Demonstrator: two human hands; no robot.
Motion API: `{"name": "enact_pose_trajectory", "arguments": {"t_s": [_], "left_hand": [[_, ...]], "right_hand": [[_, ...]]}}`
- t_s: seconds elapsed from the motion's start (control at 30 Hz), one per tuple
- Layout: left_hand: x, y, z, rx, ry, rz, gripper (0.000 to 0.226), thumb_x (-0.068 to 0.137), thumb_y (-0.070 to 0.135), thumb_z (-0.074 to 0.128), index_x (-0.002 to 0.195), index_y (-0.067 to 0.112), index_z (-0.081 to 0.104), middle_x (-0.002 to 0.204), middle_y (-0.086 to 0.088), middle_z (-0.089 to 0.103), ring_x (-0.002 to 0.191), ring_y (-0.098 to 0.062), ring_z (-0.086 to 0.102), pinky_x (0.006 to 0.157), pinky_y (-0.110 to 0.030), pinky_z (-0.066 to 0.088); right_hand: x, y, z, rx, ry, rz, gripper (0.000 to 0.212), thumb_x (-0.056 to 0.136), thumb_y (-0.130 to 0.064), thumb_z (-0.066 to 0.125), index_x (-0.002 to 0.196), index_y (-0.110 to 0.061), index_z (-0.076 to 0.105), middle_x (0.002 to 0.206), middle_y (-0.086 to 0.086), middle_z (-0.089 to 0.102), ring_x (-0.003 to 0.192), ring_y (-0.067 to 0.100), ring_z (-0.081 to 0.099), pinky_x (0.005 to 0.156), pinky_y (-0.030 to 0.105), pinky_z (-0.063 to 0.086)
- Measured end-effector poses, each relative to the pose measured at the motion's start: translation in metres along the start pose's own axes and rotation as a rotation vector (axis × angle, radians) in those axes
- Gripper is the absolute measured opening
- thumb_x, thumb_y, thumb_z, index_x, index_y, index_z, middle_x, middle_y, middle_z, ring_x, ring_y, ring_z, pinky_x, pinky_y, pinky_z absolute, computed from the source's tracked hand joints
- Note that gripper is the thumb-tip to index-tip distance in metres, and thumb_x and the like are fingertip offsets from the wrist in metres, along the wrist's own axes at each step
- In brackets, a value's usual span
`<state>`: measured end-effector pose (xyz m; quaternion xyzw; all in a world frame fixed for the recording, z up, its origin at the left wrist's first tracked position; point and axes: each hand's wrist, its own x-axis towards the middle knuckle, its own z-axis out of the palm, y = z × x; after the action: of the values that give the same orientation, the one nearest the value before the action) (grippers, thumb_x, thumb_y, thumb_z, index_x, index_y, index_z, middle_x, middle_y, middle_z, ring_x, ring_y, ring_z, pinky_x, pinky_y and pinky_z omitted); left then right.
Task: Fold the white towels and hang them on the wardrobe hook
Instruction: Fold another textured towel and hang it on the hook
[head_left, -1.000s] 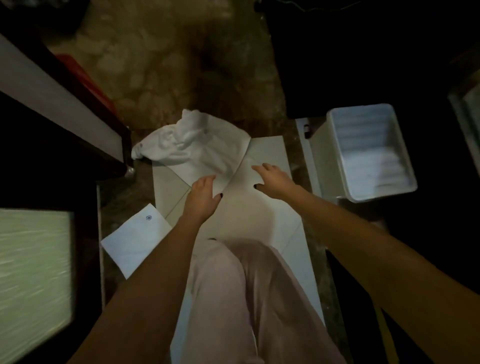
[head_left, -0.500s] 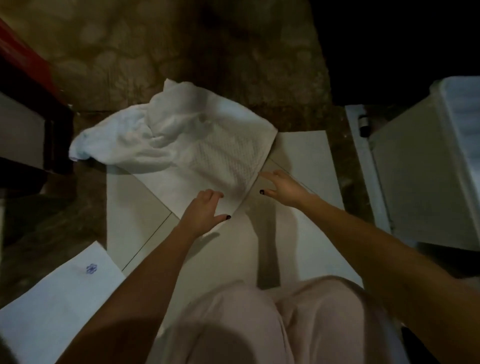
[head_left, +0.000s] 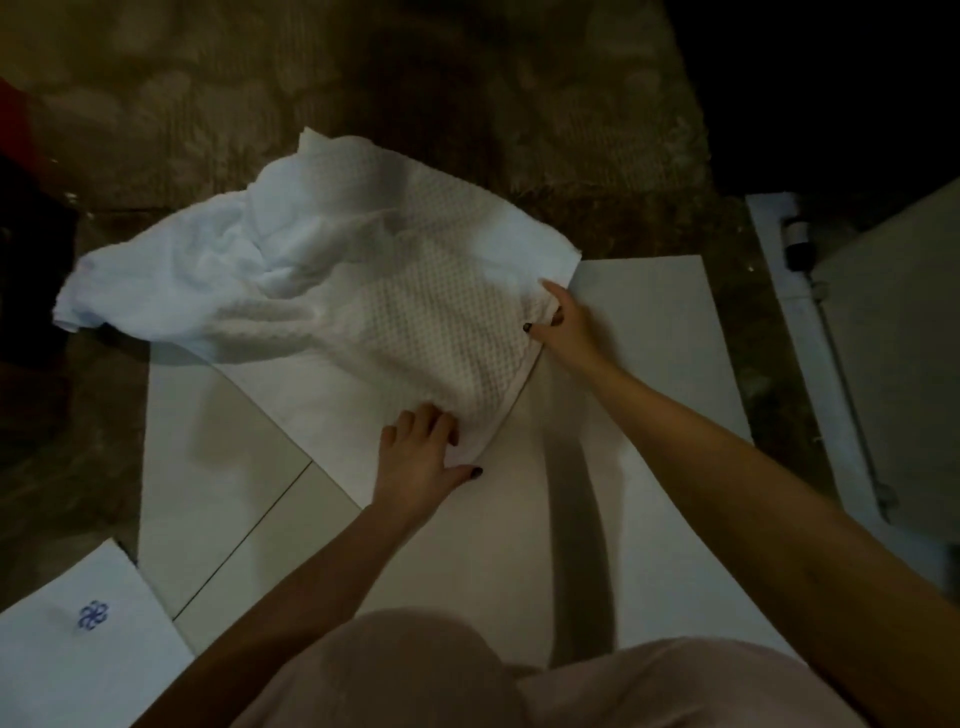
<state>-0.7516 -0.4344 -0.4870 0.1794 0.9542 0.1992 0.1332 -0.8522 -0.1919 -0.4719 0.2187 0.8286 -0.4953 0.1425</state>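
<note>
Nearest you, your knees in pale pink trousers (head_left: 415, 670) fill the bottom edge, both forearms reaching fwd over them. Low on your left lies a white sheet (head_left: 78, 670) w/ a small blue emblem, partly cut off by the frame. Under your arms, flat pale panels (head_left: 649, 415) cover the floor, a dark seam running diagonally across them on the left. Your left hand (head_left: 415, 462) sits on the near corner of the white towel (head_left: 363, 291) – fingers bent down onto the cloth, thumb spread out onto the panel; can't tell whether it grasps the corner or just presses it. Your right hand (head_left: 566, 325) is further out at the towel's right edge, thumb on top of the weave and fingers curled at the hem, pinching it. The towel lies on the panels between and beyond your hands: the waffle-textured part near you is flat, the far-left part is bunched and rumpled, spilling off the panels onto the mottled brown floor (head_left: 363, 93). On the right, just beside the panels, stands a white container (head_left: 893, 364), only its side showing. Far left there's a red object (head_left: 10, 119) – too dark and blurred to identify.
</note>
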Motion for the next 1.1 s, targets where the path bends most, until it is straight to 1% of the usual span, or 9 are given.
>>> {"name": "enact_pose_trajectory", "arguments": {"t_s": [0.17, 0.27, 0.33, 0.43, 0.53, 0.73, 0.83, 0.97, 1.1], "left_hand": [[0.002, -0.001, 0.003, -0.066, 0.019, -0.076, 0.037, 0.06, 0.041, 0.083, 0.077, 0.018, 0.06, 0.096, -0.001, 0.057, 0.088, -0.026, 0.051, 0.069, -0.032, 0.027], [0.002, 0.002, -0.006, -0.156, -0.073, -0.123, 0.029, 0.065, 0.032, 0.081, 0.077, 0.013, 0.063, 0.1, -0.003, 0.06, 0.093, -0.026, 0.051, 0.072, -0.033, 0.032], [-0.005, 0.002, -0.023, -0.359, -0.121, -0.185, 0.021, 0.068, 0.018, 0.08, 0.077, 0.01, 0.063, 0.094, -0.004, 0.062, 0.089, -0.024, 0.056, 0.071, -0.029, 0.037], [-0.025, 0.008, -0.071, -0.632, -0.135, -0.324, 0.016, 0.077, 0.008, 0.071, 0.076, 0.01, 0.056, 0.078, -0.003, 0.061, 0.075, -0.018, 0.057, 0.065, -0.02, 0.041], [-0.048, 0.026, -0.143, -0.579, -0.12, -0.359, 0.026, 0.086, 0.023, 0.067, 0.073, 0.013, 0.047, 0.066, -0.001, 0.053, 0.06, -0.011, 0.047, 0.057, -0.02, 0.037], [-0.08, 0.079, -0.318, -0.538, -0.048, -0.344, 0.024, 0.09, 0.027, 0.062, 0.086, 0.012, 0.044, 0.068, 0.002, 0.049, 0.06, -0.013, 0.046, 0.055, -0.031, 0.036], [-0.101, 0.116, -0.41, -0.549, -0.115, -0.29, 0.019, 0.09, 0.025, 0.063, 0.094, 0.015, 0.048, 0.074, 0.002, 0.053, 0.065, -0.012, 0.05, 0.058, -0.028, 0.04], [-0.141, 0.174, -0.528, -0.527, -0.2, -0.2, 0.016, 0.087, 0.022, 0.068, 0.088, 0.012, 0.057, 0.076, -0.002, 0.056, 0.067, -0.012, 0.049, 0.06, -0.026, 0.038], [-0.184, 0.229, -0.626, -0.517, -0.292, -0.136, 0.014, 0.089, 0.024, 0.066, 0.092, 0.01, 0.069, 0.091, -0.007, 0.066, 0.085, -0.02, 0.06, 0.074, -0.033, 0.047]], "right_hand": [[-0.01, -0.006, 0.009, 0.02, -0.042, 0.035, 0.046, 0.087, 0.005, 0.063, 0.131, 0.0, 0.051, 0.126, 0.024, 0.058, 0.116, 0.035, 0.057, 0.096, 0.042, 0.049], [-0.027, -0.008, 0.002, -0.075, -0.038, 0.023, 0.034, 0.085, -0.002, 0.068, 0.118, 0.0, 0.057, 0.097, 0.017, 0.063, 0.089, 0.028, 0.06, 0.073, 0.032, 0.05], [-0.046, -0.014, -0.007, -0.189, -0.049, 0.042, 0.026, 0.086, -0.009, 0.07, 0.109, -0.004, 0.06, 0.08, 0.003, 0.058, 0.076, 0.018, 0.057, 0.06, 0.024, 0.042], [-0.095, -0.035, -0.024, -0.363, -0.191, 0.048, 0.024, 0.086, -0.016, 0.068, 0.105, -0.003, 0.059, 0.086, 0.005, 0.063, 0.077, 0.018, 0.061, 0.058, 0.024, 0.042], [-0.154, -0.074, -0.045, -0.487, -0.261, 0.028, 0.021, 0.087, -0.009, 0.064, 0.103, 0.006, 0.062, 0.091, 0.018, 0.067, 0.082, 0.031, 0.064, 0.066, 0.034, 0.047], [-0.267, -0.174, -0.114, -0.436, -0.168, 0.106, 0.017, 0.092, -0.017, 0.065, 0.101, -0.003, 0.064, 0.093, 0.01, 0.068, 0.083, 0.022, 0.066, 0.08, 0.04, 0.056], [-0.332, -0.238, -0.155, -0.287, -0.054, 0.099, 0.013, 0.094, -0.022, 0.062, 0.096, -0.01, 0.067, 0.08, 0.0, 0.067, 0.072, 0.008, 0.065, 0.067, 0.028, 0.056], [-0.427, -0.327, -0.216, -0.116, 0.015, 0.116, 0.015, 0.093, -0.025, 0.064, 0.091, -0.01, 0.069, 0.077, 0.003, 0.07, 0.072, 0.013, 0.068, 0.062, 0.023, 0.052], [-0.523, -0.4, -0.273, -0.087, 0.083, 0.064, 0.018, 0.092, -0.023, 0.066, 0.089, -0.006, 0.068, 0.081, 0.008, 0.063, 0.073, 0.02, 0.061, 0.063, 0.028, 0.051]]}}
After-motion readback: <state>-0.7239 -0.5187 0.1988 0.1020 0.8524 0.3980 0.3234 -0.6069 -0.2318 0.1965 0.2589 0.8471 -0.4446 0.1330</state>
